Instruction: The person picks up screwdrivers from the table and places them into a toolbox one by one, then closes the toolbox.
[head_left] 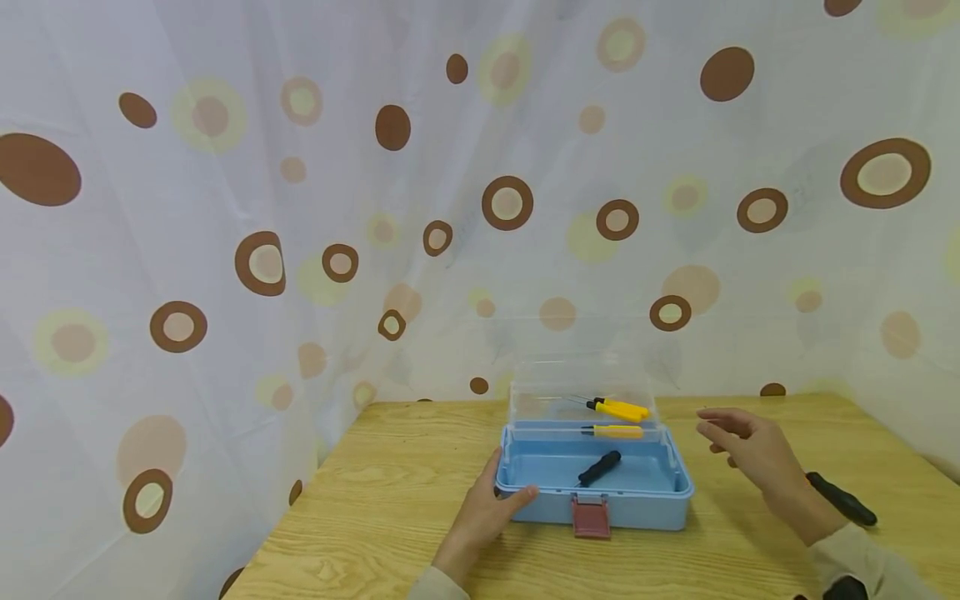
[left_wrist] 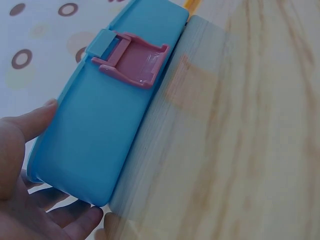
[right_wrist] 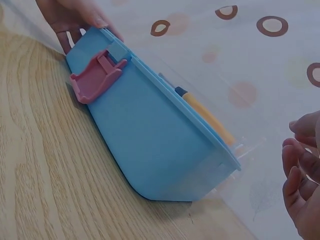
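A light blue plastic box [head_left: 637, 510] with a reddish latch [head_left: 591, 517] stands on the table, its clear lid [head_left: 581, 379] tilted back. My left hand [head_left: 480, 512] holds the box's left front corner, thumb at the front rim and fingers at the side. Inside the box lies a black-handled screwdriver [head_left: 600, 469]. Several yellow-handled screwdrivers [head_left: 621, 410] show at the lid; whether they lie on it or behind it, I cannot tell. To the right of the box my right hand [head_left: 750, 450] hovers apart from it, fingers loosely bent and holding nothing.
Another black-handled tool [head_left: 842, 500] lies on the wooden table [head_left: 360, 500] at the right, partly hidden by my right wrist. Behind the table hangs a white curtain [head_left: 450, 275] with brown and beige circles.
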